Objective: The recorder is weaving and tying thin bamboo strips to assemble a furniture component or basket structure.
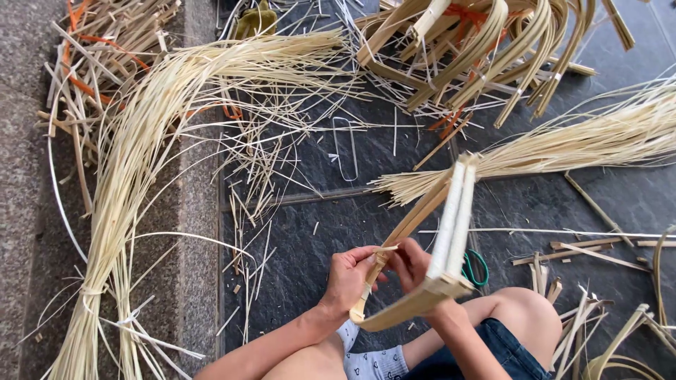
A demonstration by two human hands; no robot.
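A: What did we have in our hands at the lower centre of the frame?

B: We held a bent bamboo frame [431, 243], a flat pale strip folded into a narrow loop that rose from our lap toward the middle of the frame. Our left hand [350, 276] had its fingers [366, 257] curled shut around the frame's lower left arm. Our right hand [412, 264] was partly hidden behind the frame's wide side; its fingers seemed pinched on a thin strip [386, 248] at the same arm, though we could not tell how tightly.

A: And what lay around us on the floor [338, 232]?

B: Dark slate tiles, with a grey stone kerb [193, 211] running down the left. A long bundle of thin bamboo splints [134, 176] curved from the top centre down to the lower left corner, tied near its foot. A second bundle of splints [563, 144] fanned in from the right edge, its tips just behind the frame. At the top centre we saw a heap of bent bamboo frames [486, 49] bound with orange string [465, 14]. Green-handled scissors [477, 267] lay just right of the frame, by our knee [521, 309]. Loose offcuts [584, 250] were scattered at the lower right.

A: Any packages, labels or signs?

B: We saw none.
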